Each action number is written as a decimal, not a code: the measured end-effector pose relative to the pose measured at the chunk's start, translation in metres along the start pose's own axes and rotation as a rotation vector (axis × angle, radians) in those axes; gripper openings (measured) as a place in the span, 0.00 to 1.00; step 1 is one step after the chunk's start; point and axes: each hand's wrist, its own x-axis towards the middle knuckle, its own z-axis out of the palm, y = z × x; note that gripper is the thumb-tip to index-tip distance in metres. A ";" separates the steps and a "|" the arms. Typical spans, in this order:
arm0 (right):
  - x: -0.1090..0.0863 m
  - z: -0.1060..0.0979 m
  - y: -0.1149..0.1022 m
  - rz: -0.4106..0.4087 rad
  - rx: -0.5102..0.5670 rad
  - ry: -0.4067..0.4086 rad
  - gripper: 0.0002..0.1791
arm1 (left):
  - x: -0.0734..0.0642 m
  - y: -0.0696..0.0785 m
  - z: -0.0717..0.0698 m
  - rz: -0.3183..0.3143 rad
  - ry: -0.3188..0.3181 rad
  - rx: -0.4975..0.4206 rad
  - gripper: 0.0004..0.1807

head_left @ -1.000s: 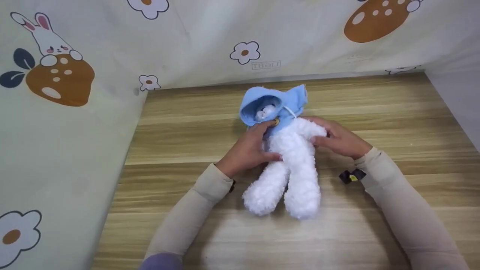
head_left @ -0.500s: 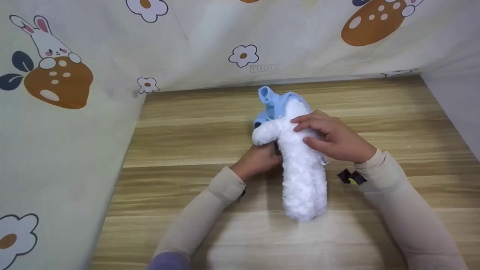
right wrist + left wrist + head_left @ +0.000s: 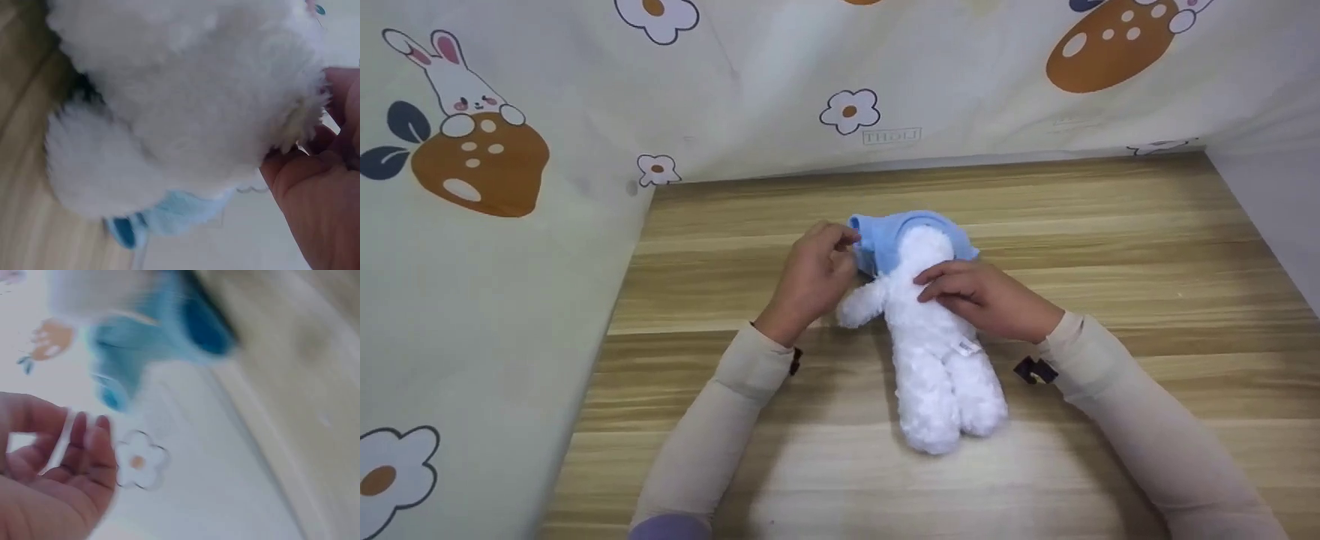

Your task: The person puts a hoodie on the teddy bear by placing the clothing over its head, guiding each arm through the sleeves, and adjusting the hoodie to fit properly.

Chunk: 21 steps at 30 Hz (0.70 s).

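Observation:
A white plush toy (image 3: 926,375) lies with its back up in the head view, a small tag (image 3: 966,347) low on its back. A blue hooded doll top (image 3: 885,225) is bunched round its upper end; one furry arm (image 3: 861,302) sticks out at the left. My right hand (image 3: 990,296) holds the toy's upper back, its fingertips sunk into the fur in the right wrist view. My left hand (image 3: 814,277) is beside the blue sleeve end, fingers bent. In the left wrist view, the left fingers (image 3: 101,450) are apart from the blurred blue cloth.
A wood-grain table top (image 3: 720,277) lies under the toy. Behind it and at the left hang pale cloth walls (image 3: 765,90) printed with flowers, rabbits and orange fruit. A plain pale wall (image 3: 1275,187) borders the right side.
The toy has been turned over from front to back. My left hand has come out from under it to the sleeve at the left; my right hand has moved onto its back.

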 end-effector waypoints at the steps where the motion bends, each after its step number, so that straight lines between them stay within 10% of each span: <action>1: 0.002 0.004 0.000 -0.008 0.017 -0.013 0.13 | 0.000 0.005 0.003 0.033 -0.032 -0.021 0.11; 6: 0.006 0.016 0.002 -0.028 0.097 0.066 0.12 | -0.003 0.018 0.030 0.088 -0.229 0.055 0.16; 12: 0.006 0.011 0.006 0.099 -0.083 0.327 0.09 | -0.002 0.014 0.047 0.098 -0.209 0.165 0.18; 21: 0.016 0.005 0.018 0.289 -0.306 0.165 0.32 | 0.013 0.008 0.054 -0.033 -0.240 0.318 0.43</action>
